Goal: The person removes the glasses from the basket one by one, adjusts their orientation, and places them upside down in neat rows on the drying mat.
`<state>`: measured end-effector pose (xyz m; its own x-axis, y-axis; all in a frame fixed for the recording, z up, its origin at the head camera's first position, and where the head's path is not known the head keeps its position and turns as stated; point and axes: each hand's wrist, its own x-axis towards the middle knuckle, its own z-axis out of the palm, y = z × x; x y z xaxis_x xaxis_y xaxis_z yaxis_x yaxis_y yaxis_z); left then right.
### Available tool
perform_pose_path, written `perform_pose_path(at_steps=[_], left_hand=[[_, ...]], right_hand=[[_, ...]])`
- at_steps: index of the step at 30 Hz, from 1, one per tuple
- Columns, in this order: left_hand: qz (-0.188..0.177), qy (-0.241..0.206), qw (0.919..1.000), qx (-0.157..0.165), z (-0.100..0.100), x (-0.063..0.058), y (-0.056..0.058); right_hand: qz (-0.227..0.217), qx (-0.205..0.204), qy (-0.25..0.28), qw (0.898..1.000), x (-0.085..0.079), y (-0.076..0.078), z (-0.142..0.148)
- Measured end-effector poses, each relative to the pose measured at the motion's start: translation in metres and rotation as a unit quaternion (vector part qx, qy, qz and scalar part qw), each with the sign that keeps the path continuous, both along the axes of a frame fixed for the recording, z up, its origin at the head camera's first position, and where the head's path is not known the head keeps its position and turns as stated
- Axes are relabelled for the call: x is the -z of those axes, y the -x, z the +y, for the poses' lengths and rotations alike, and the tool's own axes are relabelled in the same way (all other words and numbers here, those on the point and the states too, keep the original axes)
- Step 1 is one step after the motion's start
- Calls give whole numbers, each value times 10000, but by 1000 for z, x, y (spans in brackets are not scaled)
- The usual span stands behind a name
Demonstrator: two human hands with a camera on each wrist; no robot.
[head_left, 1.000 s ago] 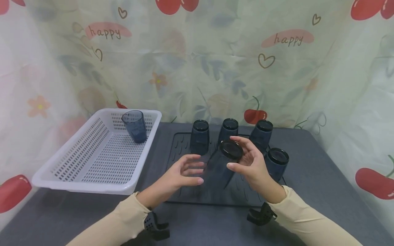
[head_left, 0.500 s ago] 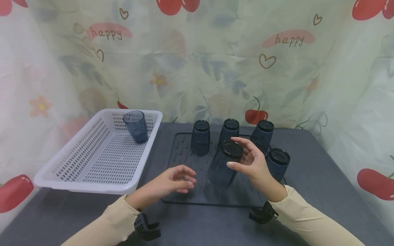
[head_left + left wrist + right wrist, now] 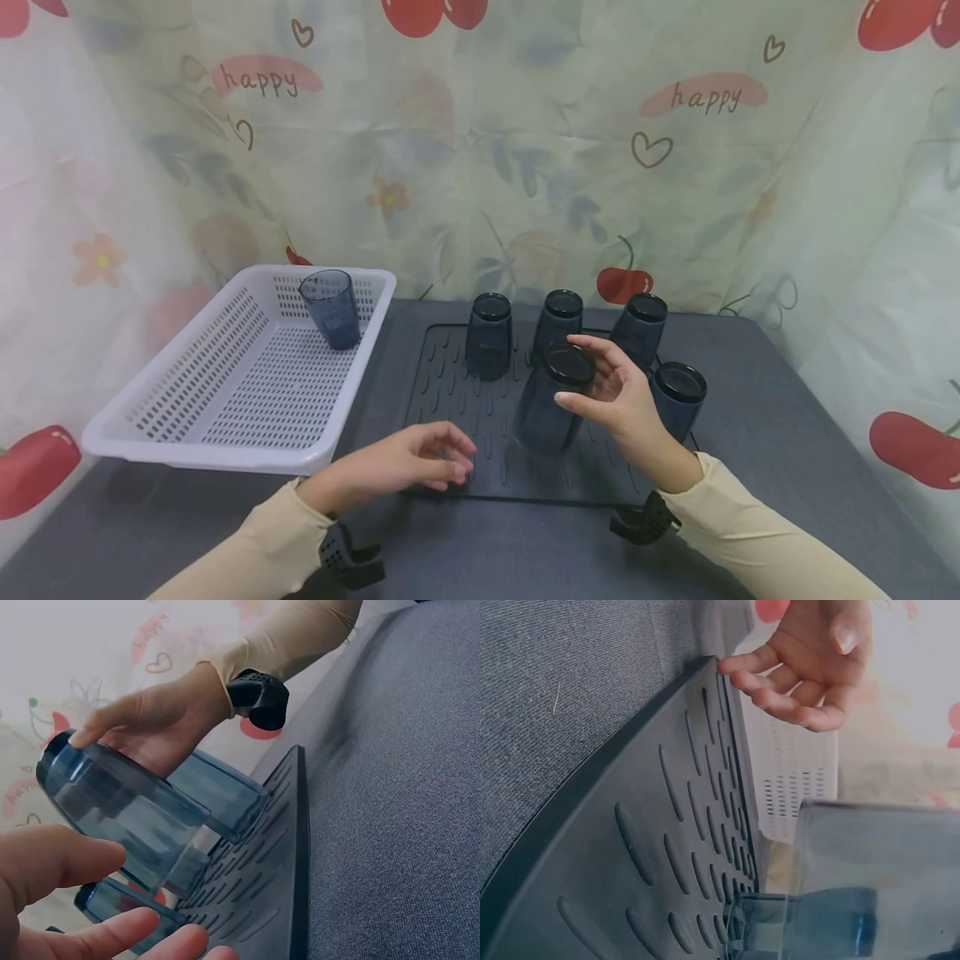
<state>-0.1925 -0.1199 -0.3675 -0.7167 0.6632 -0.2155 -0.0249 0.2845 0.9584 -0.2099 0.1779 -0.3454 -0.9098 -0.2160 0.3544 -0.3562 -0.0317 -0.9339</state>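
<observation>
My right hand [image 3: 621, 402] grips an upside-down blue-tinted drinking glass [image 3: 551, 417] near its dark base, thumb on one side and fingers on the other. In the left wrist view this glass [image 3: 124, 806] hangs mouth down just above the black ribbed drying mat [image 3: 487, 471]. My left hand [image 3: 416, 460] is held over the mat's front left corner, fingers loosely bent, with nothing in it. Several matching glasses stand inverted on the mat: back left [image 3: 488, 346], back middle glass [image 3: 560, 321], back right glass [image 3: 640, 332] and right glass [image 3: 677, 404].
Left of the mat stands a white perforated plastic basket [image 3: 217, 457], with one upright blue glass [image 3: 332, 312] leaning in its far right corner. A dark grey cloth [image 3: 495, 542] covers the table. A patterned curtain [image 3: 465, 167] hangs behind and at both sides.
My left hand has drawn away from the held glass, to the left and toward me. My right hand keeps its grip, and the glass has shifted slightly right and become more upright.
</observation>
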Motion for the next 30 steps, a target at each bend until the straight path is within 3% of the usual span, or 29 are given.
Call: perform_pose_path(at_steps=[17,30], left_hand=[[-41,-41,10000,7,-3,-2,-3],[-19,-47,10000,55,-2,-3,-4]], right_hand=[[-178,778,-868,9930,2,6,4],[-627,887,-969,9894,9,11,6]])
